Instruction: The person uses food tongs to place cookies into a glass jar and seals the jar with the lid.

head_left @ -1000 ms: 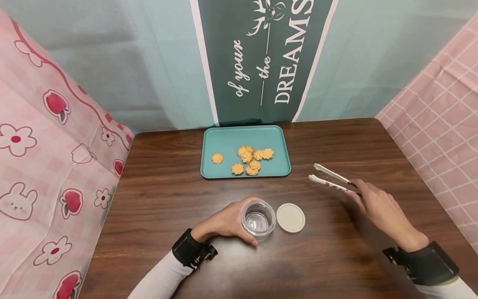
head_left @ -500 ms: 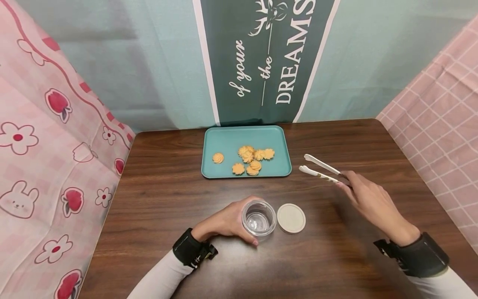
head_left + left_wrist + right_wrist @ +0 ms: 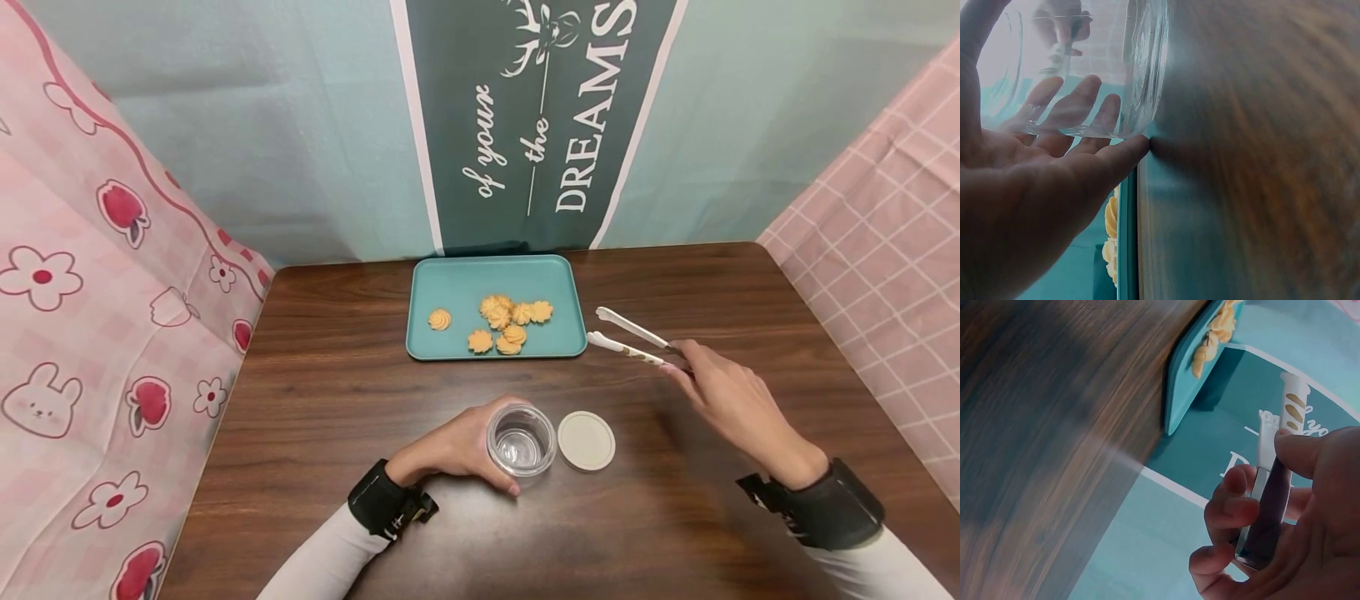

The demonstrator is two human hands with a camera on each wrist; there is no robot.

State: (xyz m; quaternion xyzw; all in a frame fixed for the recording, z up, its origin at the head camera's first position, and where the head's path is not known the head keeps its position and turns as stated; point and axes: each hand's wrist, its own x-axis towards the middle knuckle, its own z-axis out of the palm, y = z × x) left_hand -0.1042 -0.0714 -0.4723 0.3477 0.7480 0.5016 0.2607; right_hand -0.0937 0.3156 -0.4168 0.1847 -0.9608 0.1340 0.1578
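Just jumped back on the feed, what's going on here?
A person's left hand holds an open, empty glass jar, with a lid lying beside it on the table. The right hand holds tongs, their tips apart near the right edge of the tray. The cookies lie on that tray; the tongs grip none.

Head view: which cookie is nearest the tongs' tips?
The rightmost cookie on the teal tray, with a scalloped edge. All the other cookies lie further left, so farther from the tongs in the right hand.
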